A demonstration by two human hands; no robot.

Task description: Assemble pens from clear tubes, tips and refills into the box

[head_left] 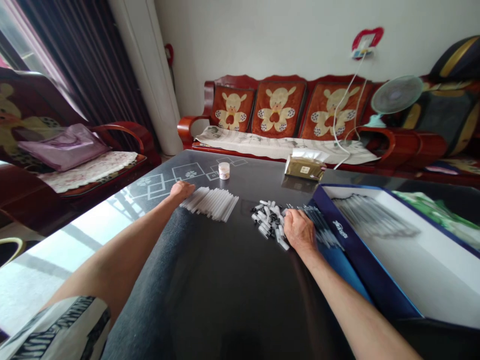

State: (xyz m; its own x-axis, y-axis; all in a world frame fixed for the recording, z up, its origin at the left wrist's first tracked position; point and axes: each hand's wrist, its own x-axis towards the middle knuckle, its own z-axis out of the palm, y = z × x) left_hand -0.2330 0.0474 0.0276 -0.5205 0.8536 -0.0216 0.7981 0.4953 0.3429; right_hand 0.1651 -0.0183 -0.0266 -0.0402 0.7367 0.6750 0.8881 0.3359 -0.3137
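Note:
My left hand [182, 189] is closed at the upper left end of a row of white pen barrels [212, 204], its fingers bent down. Whatever it pinches there is hidden. At the right edge of a loose heap of white and black pen caps [267, 219] rests my right hand [299, 227], fingers curled in. I cannot see what lies under them. Just beyond that hand, thin dark pen refills [325, 231] lie side by side, against a blue box [339, 232].
Inside the white-lined box is a row of pens [371, 215]. A small round white jar [224, 171] and a gold tissue box [305, 166] stand farther back on the dark table [225, 290]. Green-and-white packaging [438, 212] lies right of the box. A wooden sofa [277, 110] is behind.

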